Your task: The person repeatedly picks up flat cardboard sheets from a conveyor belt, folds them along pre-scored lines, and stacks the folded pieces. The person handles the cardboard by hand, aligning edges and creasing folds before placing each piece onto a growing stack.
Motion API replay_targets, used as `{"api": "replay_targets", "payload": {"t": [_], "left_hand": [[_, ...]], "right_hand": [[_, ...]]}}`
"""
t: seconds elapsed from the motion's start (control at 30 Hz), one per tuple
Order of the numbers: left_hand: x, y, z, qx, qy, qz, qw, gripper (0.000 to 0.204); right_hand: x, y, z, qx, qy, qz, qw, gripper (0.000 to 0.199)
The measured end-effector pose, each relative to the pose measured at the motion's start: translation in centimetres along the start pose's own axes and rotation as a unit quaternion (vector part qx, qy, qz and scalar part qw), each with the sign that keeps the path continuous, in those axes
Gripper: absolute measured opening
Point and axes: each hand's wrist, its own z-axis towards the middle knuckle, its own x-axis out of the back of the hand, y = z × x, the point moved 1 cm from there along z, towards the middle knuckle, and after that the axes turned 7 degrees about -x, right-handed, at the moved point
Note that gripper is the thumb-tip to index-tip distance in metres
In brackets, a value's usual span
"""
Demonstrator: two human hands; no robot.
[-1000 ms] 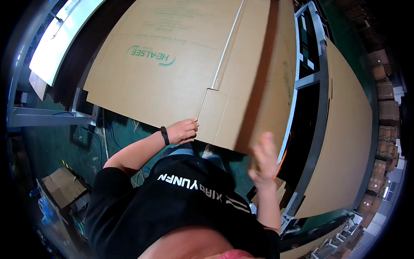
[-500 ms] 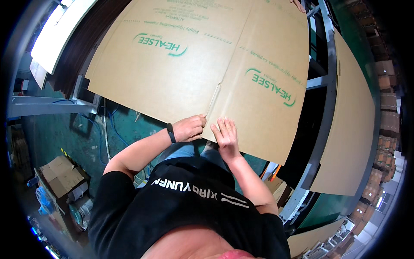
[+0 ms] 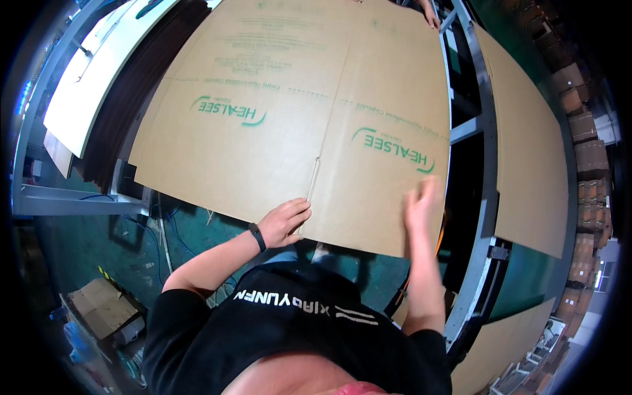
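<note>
A large brown cardboard sheet (image 3: 263,158) with green print lies before me, creased lengthwise, with a narrow slot (image 3: 314,176) running in from its near edge. My left hand (image 3: 285,222), a dark band on its wrist, grips that near edge just left of the slot, fingers on top and thumb low at the edge. Over the right panel, near its right side, is my right hand (image 3: 421,204). Motion smears its fingers, so their closure and any touch on the board are unclear.
Another person's hand (image 3: 430,14) is at the sheet's far right corner. Dark stacked board (image 3: 125,105) and a white panel (image 3: 92,79) stand left. Grey metal frame beams (image 3: 488,131) and another cardboard sheet (image 3: 526,151) are right. An opened carton (image 3: 102,299) sits lower left; cables cross the green floor.
My right hand has left the slot area and moved right over the right panel. My left hand stays by the slot. The sheet appears lower and farther left in view.
</note>
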Motion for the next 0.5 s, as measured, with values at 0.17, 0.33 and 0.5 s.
{"api": "replay_targets", "payload": {"t": [0.17, 0.33, 0.5], "left_hand": [[0.8, -0.9, 0.5, -0.034, -0.042, 0.03, 0.998, 0.07], [-0.1, -2.5, 1.1, -0.045, -0.013, -0.031, 0.998, 0.065], [-1.0, -3.4, 1.3, -0.043, 0.008, -0.064, 0.997, 0.066]], "right_hand": [[4.6, 6.0, 10.7, -0.059, 0.05, -0.135, 0.988, 0.044], [7.2, 9.7, 17.4, -0.306, -0.014, -0.026, 0.952, 0.052], [4.5, 7.1, 14.9, -0.33, 0.032, 0.076, 0.94, 0.056]]}}
